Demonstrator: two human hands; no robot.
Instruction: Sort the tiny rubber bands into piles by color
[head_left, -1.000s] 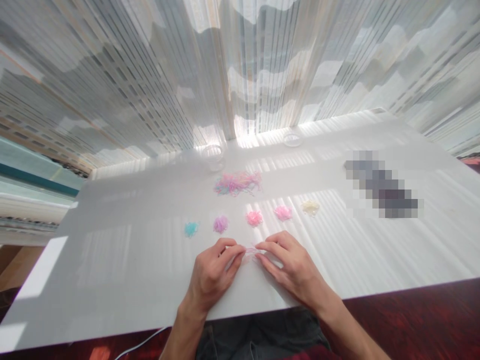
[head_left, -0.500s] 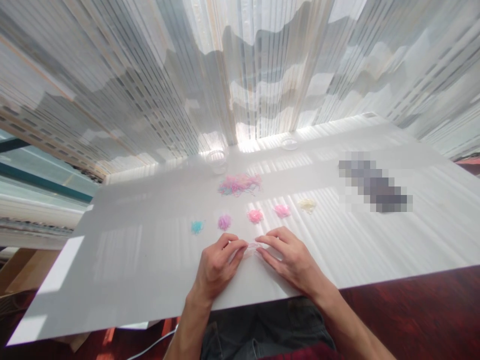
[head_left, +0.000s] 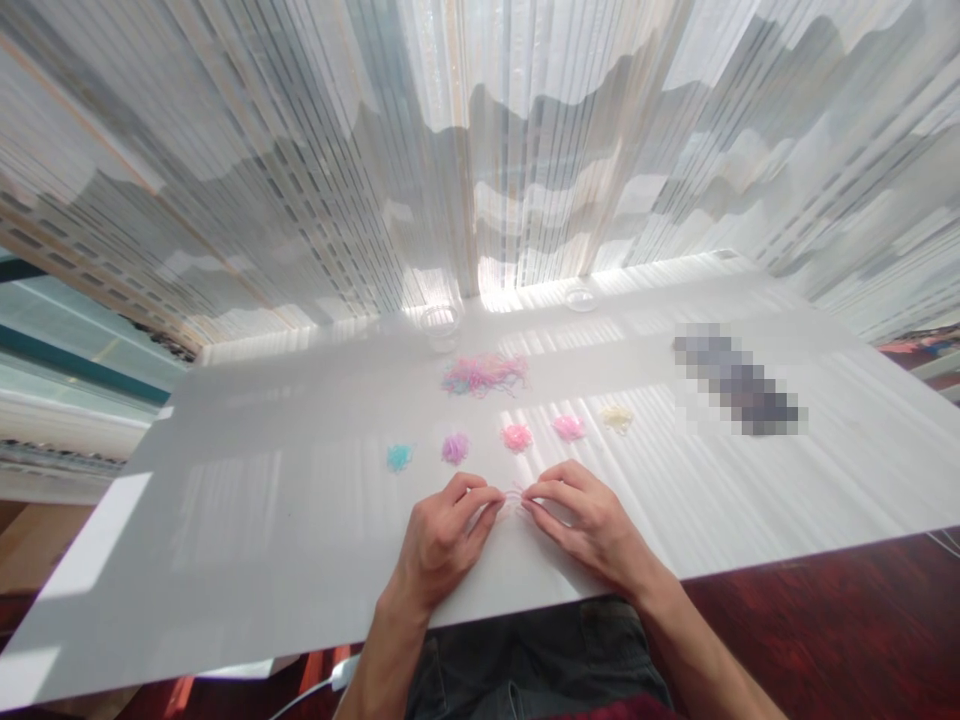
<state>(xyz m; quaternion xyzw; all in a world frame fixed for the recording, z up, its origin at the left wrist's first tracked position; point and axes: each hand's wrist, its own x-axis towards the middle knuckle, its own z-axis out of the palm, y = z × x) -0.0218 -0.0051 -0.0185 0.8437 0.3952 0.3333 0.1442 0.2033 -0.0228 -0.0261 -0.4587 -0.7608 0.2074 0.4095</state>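
My left hand (head_left: 448, 530) pinches thin, pale pink rubber bands (head_left: 514, 496) between thumb and fingertips, just above the front part of the white table (head_left: 300, 560). Facing it, my right hand (head_left: 596, 522) has its thumb and index finger closed on the other side of the same bands, so a few strands bridge the small gap. Beyond the hands lies a row of small band piles: blue (head_left: 399, 458), purple (head_left: 454, 448), coral pink (head_left: 517, 437), pink (head_left: 569, 427) and pale yellow (head_left: 617, 418). How many bands are held is too fine to tell.
Farther back is a larger mixed-colour heap of bands (head_left: 486, 375). Behind it stands a clear round container (head_left: 439, 325), and a clear lid-like disc (head_left: 580, 300) lies near the curtain (head_left: 525, 180). A blurred-out dark object (head_left: 739, 380) rests on the right.
My right thumb and index finger, a little apart before, have come together on the bands. The view has shifted slightly; the piles lie as before.
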